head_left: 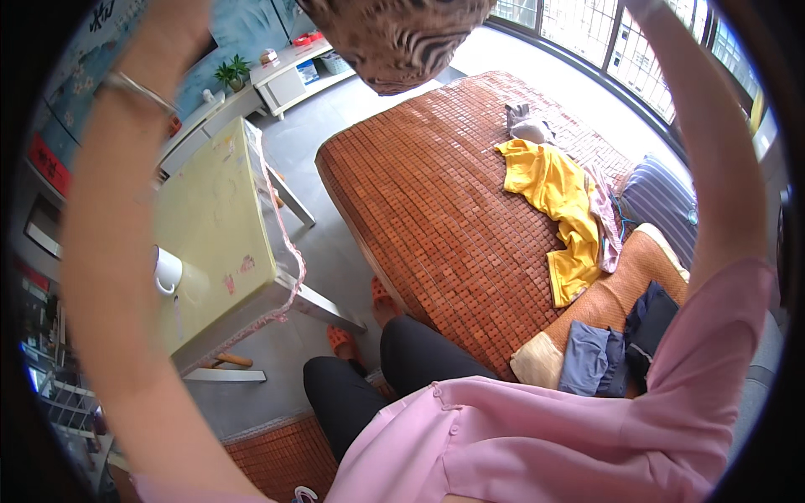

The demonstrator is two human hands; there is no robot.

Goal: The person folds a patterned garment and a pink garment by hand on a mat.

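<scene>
Left hand (183, 15): cut by upper edge, blurred. Right hand (644, 6): nearly all beyond same edge. Brown-and-black patterned cloth (398, 38): top cut off. White mug (169, 272): partly hidden behind left forearm (113, 293).

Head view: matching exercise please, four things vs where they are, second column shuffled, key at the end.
Things:
1. white mug
2. yellow garment
3. orange clogs
4. brown-and-black patterned cloth

Places:
A. on the grey floor
B. at the picture's top edge
C. on the pale table
D. on the brown tiled mat

Pairs: 1-C, 2-D, 3-A, 4-B
</scene>
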